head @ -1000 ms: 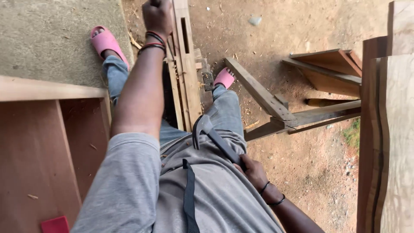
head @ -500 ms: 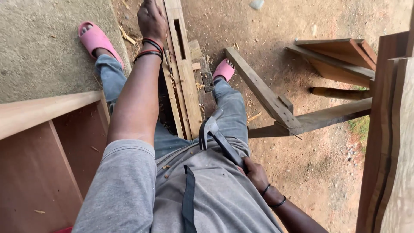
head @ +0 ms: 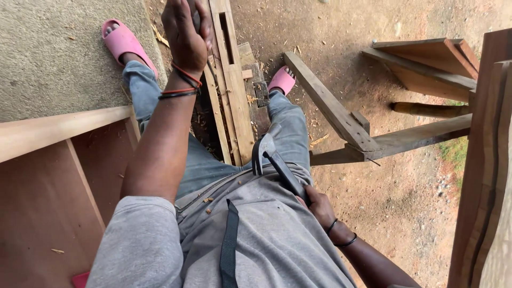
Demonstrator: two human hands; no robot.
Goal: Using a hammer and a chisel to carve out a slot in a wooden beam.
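Claw hammer (head: 274, 162) with dark handle and grey metal head, gripped near the handle's end, head raised and tilted up beside the thigh. Long pale wooden frame piece (head: 230, 80) with a rectangular slot, standing upright between the feet, clasped near its top.

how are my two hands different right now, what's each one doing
The left hand is stretched out ahead, gripping the top of the upright wooden frame; the right hand is pulled in by the waist, closed on a claw hammer. The left wrist has red and black bands, the right only black. Both are bare and clenched.
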